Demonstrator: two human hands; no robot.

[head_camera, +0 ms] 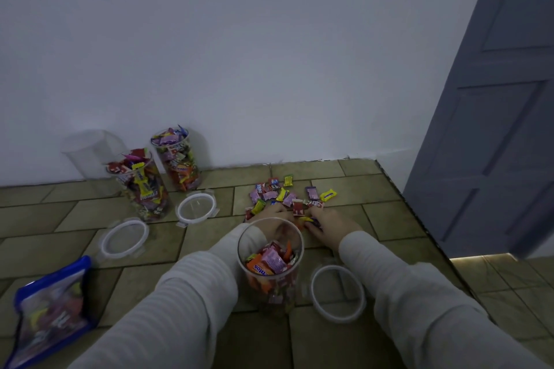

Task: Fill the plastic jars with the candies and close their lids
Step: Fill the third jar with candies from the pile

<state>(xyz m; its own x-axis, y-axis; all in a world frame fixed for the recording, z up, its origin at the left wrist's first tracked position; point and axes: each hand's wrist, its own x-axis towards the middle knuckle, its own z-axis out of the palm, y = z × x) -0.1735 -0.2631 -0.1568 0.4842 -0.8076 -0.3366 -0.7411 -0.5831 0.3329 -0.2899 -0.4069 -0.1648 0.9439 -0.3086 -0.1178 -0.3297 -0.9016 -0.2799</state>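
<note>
Both hands are down in the loose candies (287, 198) on the floor by the wall, just behind the part-full jar (271, 260). Right hand (329, 226) pinches a few wrappers; left hand (274, 216) is half hidden behind the jar rim, grip can't tell. Candies look light, crinkly, prob. slippery, so scoop in bunches w/ cupped fingers; jar is stiff, thin plastic, tippy, steady it at the wall.

We see multicoloured candies (287, 196) on olive-brown floor tiles (150, 272). Our sleeves (168, 308) are pale with faint stripes. The bag (51, 308) has a blue edge.
</note>
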